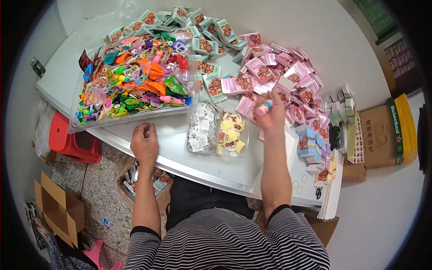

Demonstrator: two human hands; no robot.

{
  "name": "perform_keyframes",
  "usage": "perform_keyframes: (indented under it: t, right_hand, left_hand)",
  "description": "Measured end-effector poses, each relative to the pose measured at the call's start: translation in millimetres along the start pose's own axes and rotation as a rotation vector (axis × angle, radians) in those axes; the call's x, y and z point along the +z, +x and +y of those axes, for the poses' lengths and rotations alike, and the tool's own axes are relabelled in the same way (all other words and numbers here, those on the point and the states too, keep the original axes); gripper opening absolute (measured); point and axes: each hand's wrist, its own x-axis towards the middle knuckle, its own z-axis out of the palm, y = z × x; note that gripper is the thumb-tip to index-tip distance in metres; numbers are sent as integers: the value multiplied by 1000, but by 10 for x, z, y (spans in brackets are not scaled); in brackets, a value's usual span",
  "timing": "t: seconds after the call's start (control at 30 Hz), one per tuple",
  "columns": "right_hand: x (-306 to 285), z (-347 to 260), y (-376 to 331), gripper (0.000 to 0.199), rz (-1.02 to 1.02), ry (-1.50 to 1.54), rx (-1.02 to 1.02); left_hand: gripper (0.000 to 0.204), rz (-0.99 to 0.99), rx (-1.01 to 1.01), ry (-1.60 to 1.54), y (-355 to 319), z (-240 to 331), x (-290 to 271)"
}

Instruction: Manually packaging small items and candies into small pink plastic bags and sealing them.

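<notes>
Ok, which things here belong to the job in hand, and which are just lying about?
Likely in use:
pink banded item in the right hand
tray of trinkets
pink boxes

Apparently just lying about:
red stool
open cardboard carton

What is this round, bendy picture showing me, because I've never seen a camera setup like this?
There's no machine here, just a person's two bare hands. A fisheye camera on their head looks down, so straight edges bend and their striped shirt fills the bottom.

On the white table, a clear plastic tray holds colourful small toys. Mint-green boxes and pink boxes lie in heaps beyond and beside it. Nearer are white pieces and yellow pieces.

The right hand holds a small pink cylindrical piece with a bluish band. The left hand, loosely curled, is by the table's near edge; I see nothing in it.
</notes>
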Motion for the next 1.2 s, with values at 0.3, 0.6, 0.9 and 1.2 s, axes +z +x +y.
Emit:
perform_keyframes:
  t: [0.3, 0.6, 0.9, 1.2]
  right_hand:
    - [-435, -132, -98, 83, -171, -2302, -501]
    - [-542, -451, -395, 80, -174, -1723, -544]
    - [-288, -13, -1462, 88, -533, -773, -33]
    - [-114, 490, -1673, 90, -566, -849, 64]
  left_hand:
    - [23, 40, 3, 52, 3, -84, 48]
    - [23, 127, 17, -286, -35, -205, 26]
    - [114, -752, 142, -638, -1039, 1739, -316]
    - [93, -743, 21, -804, -1095, 1631, -177]
